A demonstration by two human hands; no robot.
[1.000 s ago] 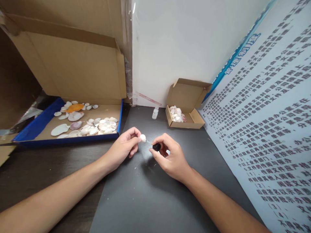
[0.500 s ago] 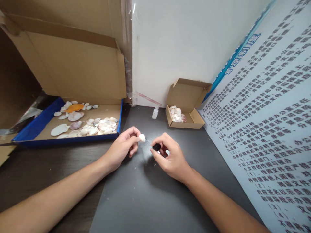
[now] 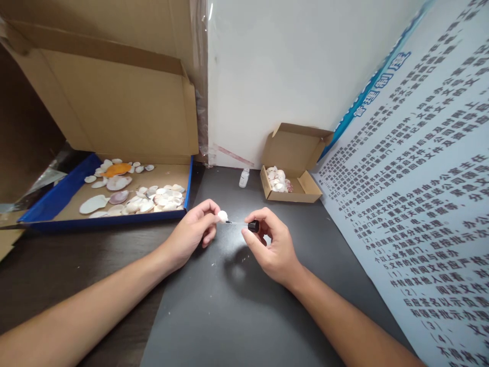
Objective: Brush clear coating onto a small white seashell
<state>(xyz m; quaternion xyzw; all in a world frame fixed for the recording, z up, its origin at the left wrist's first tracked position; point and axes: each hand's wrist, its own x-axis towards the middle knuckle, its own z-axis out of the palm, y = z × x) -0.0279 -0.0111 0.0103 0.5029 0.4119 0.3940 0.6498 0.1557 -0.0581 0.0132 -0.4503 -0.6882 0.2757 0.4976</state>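
My left hand (image 3: 198, 227) pinches a small white seashell (image 3: 222, 216) between thumb and forefinger, above the dark grey mat. Across from it, my right hand (image 3: 269, 239) grips the black cap of a brush applicator (image 3: 253, 227). Its thin clear stem points left, and the dark brush tip touches or nearly touches the shell's right edge. Behind both hands a small white-labelled bottle (image 3: 243, 178) stands upright with no cap on it.
At the left lies an open blue-edged cardboard box (image 3: 126, 220) holding many shells, one of them orange. A smaller open cardboard box (image 3: 294, 197) with pale shells stands back right. Beside it rises a wall sign (image 3: 412, 168) covered in printed characters.
My right hand has turned the applicator so that its stem lies nearly level, with the cap a little further right. My left hand and the shell have hardly moved.
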